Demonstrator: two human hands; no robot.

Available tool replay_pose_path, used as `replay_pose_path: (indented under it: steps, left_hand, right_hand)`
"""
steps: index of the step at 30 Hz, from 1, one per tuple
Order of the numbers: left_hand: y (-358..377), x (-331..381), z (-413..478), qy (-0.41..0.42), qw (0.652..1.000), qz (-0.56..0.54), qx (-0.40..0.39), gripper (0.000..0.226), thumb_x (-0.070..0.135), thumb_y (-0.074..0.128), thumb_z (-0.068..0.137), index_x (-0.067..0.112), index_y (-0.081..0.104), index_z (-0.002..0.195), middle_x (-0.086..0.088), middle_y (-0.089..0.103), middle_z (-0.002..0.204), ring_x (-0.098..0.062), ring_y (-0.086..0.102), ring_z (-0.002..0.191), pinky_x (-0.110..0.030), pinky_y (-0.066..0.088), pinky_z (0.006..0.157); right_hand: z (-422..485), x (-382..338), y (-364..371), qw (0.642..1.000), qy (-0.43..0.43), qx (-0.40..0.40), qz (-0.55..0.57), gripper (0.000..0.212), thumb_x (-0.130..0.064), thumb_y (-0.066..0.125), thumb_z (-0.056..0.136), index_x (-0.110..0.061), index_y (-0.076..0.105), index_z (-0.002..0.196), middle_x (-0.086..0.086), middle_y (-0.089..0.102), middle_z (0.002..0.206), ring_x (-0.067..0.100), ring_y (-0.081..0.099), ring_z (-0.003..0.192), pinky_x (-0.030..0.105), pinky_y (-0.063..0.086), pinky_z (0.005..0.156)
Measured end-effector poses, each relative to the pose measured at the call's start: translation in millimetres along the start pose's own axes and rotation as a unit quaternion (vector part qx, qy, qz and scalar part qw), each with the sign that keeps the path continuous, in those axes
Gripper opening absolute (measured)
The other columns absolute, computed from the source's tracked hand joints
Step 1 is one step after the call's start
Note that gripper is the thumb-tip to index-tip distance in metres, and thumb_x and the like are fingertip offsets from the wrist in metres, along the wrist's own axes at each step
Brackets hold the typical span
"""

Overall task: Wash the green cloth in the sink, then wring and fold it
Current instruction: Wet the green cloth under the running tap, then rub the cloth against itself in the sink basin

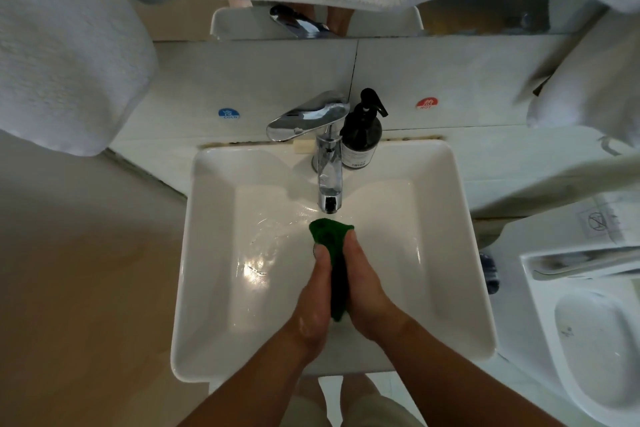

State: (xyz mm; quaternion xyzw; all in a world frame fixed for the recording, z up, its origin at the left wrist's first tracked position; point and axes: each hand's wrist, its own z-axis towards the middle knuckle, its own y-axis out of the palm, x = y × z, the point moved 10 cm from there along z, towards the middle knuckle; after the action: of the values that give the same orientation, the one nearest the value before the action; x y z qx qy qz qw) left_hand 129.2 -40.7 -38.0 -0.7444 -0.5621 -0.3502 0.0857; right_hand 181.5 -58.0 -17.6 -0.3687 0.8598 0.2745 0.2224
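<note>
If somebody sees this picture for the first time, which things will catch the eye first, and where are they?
The eye goes first to the green cloth, pressed between the left hand and right hand in the middle of the white sink, just below the spout of the chrome tap. Next comes the black pump bottle, which stands beside the tap at the back rim.

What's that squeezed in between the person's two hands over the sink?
The green cloth, bunched and pressed between the left hand and the right hand, just below the tap's spout. The head view shows it.
</note>
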Motion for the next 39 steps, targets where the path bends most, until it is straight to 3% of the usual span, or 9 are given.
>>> replay_pose_path:
  steps: [4, 8, 13, 17, 20, 24, 29, 34, 39]
  left_hand:
    - [-13.3, 4.2, 6.9, -0.019, 1.000, 0.018, 0.015, 0.061, 0.075, 0.036, 0.085, 0.034, 0.065, 0.120, 0.003, 0.066, 0.125, -0.014, 0.059, 0.118, -0.034, 0.043, 0.104]
    - [-16.3, 12.6, 9.7, -0.010, 0.997, 0.083, 0.005, 0.038, 0.054, 0.037, 0.101, 0.035, 0.057, 0.128, 0.003, 0.064, 0.127, -0.019, 0.059, 0.120, -0.041, 0.044, 0.109]
    - [-28.2, 22.8, 15.7, 0.038, 0.995, 0.091, -0.011, 0.027, 0.043, 0.039, 0.105, 0.044, 0.061, 0.121, 0.015, 0.073, 0.113, -0.005, 0.069, 0.105, -0.022, 0.052, 0.085]
    - [-44.5, 20.2, 21.1, 0.014, 1.000, -0.009, -0.004, 0.031, 0.036, 0.045, 0.104, 0.031, 0.060, 0.131, 0.000, 0.073, 0.119, -0.023, 0.069, 0.111, -0.041, 0.055, 0.096]
    - [-52.7, 21.8, 32.0, 0.002, 0.997, -0.079, -0.012, 0.038, 0.037, 0.044, 0.103, 0.027, 0.057, 0.138, -0.010, 0.067, 0.129, -0.032, 0.064, 0.119, -0.054, 0.046, 0.107]
    - [-50.3, 28.3, 42.5, 0.006, 0.990, -0.137, -0.022, 0.039, 0.038, 0.046, 0.102, 0.026, 0.057, 0.138, -0.012, 0.065, 0.133, -0.033, 0.061, 0.123, -0.050, 0.048, 0.104]
    - [-44.3, 25.2, 52.0, -0.005, 0.985, -0.169, -0.029, 0.041, 0.038, 0.047, 0.101, 0.023, 0.058, 0.137, -0.013, 0.068, 0.128, -0.034, 0.064, 0.119, -0.043, 0.057, 0.087]
    - [-41.3, 18.1, 61.0, -0.015, 0.986, -0.164, -0.026, 0.056, 0.047, 0.055, 0.092, 0.020, 0.054, 0.142, -0.018, 0.060, 0.138, -0.040, 0.056, 0.127, -0.055, 0.044, 0.109]
    - [-33.9, 28.7, 61.7, -0.007, 0.987, -0.155, -0.040, 0.041, 0.038, 0.045, 0.102, 0.023, 0.057, 0.138, -0.011, 0.067, 0.130, -0.032, 0.061, 0.122, -0.044, 0.053, 0.095]
  right_hand:
    - [-7.7, 15.0, 3.3, 1.000, 0.010, -0.005, 0.009, 0.074, -0.070, 0.054, 0.078, -0.029, 0.057, 0.139, -0.005, 0.063, 0.136, 0.013, 0.058, 0.126, 0.039, 0.040, 0.114]
    - [-3.9, -5.6, -6.5, 0.998, 0.003, 0.036, -0.055, 0.029, -0.048, 0.046, 0.101, -0.035, 0.068, 0.114, -0.008, 0.074, 0.110, 0.010, 0.070, 0.102, 0.020, 0.055, 0.078]
    - [-5.2, -25.3, -6.2, 0.983, -0.033, 0.050, -0.176, 0.022, -0.043, 0.048, 0.103, -0.036, 0.069, 0.102, -0.008, 0.074, 0.105, 0.010, 0.071, 0.096, 0.021, 0.058, 0.077]
    - [-50.1, -115.1, -6.6, 0.856, -0.228, 0.130, -0.445, 0.017, -0.033, 0.052, 0.102, -0.034, 0.069, 0.103, -0.014, 0.072, 0.100, 0.003, 0.067, 0.088, 0.022, 0.057, 0.084]
    - [-78.0, -173.8, 24.6, 0.921, -0.261, 0.035, -0.285, 0.020, -0.023, 0.052, 0.102, -0.030, 0.070, 0.105, -0.004, 0.075, 0.088, 0.013, 0.070, 0.076, 0.026, 0.054, 0.062]
    - [-49.6, -181.2, 66.6, 0.983, -0.061, -0.062, -0.163, 0.040, -0.045, 0.051, 0.098, -0.014, 0.061, 0.121, 0.011, 0.073, 0.076, 0.022, 0.060, 0.054, 0.029, 0.040, 0.051]
    - [-42.5, -179.2, 90.8, 0.990, 0.012, -0.126, -0.068, 0.063, -0.052, 0.054, 0.093, 0.001, 0.059, 0.126, 0.007, 0.065, 0.070, 0.014, 0.050, 0.049, 0.024, 0.031, 0.049]
    - [-45.1, -177.8, 95.9, 0.988, 0.021, -0.143, -0.047, 0.055, -0.050, 0.056, 0.091, 0.000, 0.061, 0.115, 0.006, 0.065, 0.070, 0.013, 0.050, 0.048, 0.021, 0.033, 0.044]
    - [-46.9, -185.1, 98.6, 0.986, 0.017, -0.163, -0.024, 0.053, -0.051, 0.054, 0.091, 0.000, 0.063, 0.104, 0.007, 0.067, 0.072, 0.013, 0.052, 0.048, 0.020, 0.035, 0.043]
